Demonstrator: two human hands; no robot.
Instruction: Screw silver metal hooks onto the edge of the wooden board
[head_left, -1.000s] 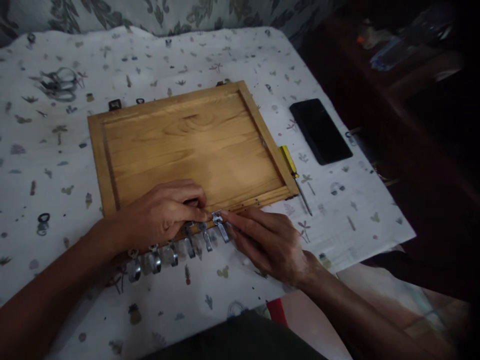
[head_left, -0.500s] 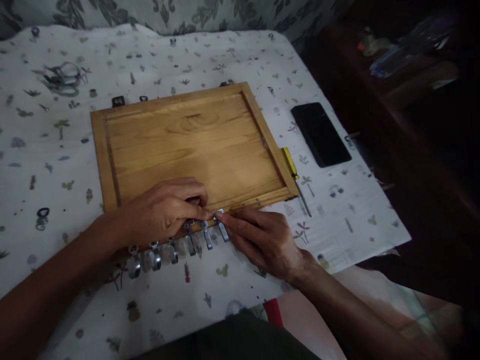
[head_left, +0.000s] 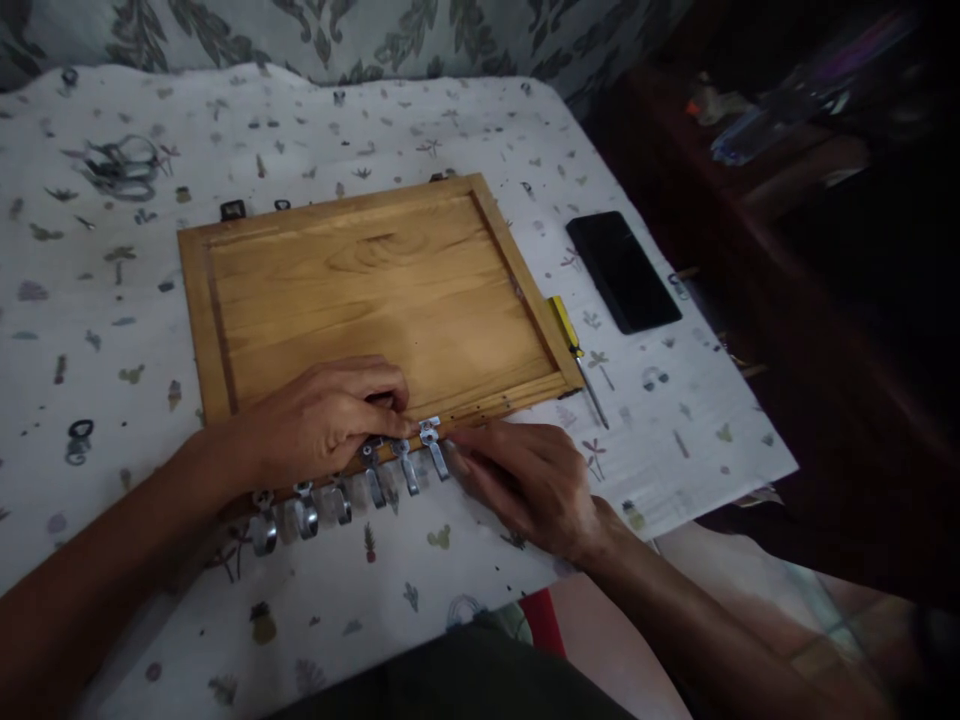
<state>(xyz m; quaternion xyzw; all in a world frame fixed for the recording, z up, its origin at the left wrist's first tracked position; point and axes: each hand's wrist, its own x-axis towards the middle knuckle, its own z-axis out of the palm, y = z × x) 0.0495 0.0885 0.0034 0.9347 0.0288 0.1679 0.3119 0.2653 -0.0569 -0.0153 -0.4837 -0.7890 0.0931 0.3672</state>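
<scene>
A framed wooden panel [head_left: 375, 290] lies on the table, with a row of shiny metal hooks [head_left: 375, 487] along its near edge. My left hand [head_left: 330, 415] rests over that edge, fingers curled together, its foremost fingertip beside the rightmost hook [head_left: 435, 457]. Something dark shows under its curled fingers, too shaded to name. Just right of the same hook, my right hand [head_left: 529, 480] has its fingers closed together, tips close to the metal. Whatever they pinch, if anything, is hidden. Small dark holes run along the edge farther right.
A yellow-handled screwdriver [head_left: 564, 325] lies against the panel's right side. Beyond it is a black phone [head_left: 624, 270]. Scissors [head_left: 124, 168] lie at the far left on the patterned tablecloth [head_left: 97, 330]. A dark latch-like piece [head_left: 233, 210] sits at the panel's far edge.
My right fingertips have drawn back slightly from the rightmost hook, so its plate shows more fully. My left hand stays in place. The view has shifted a little.
</scene>
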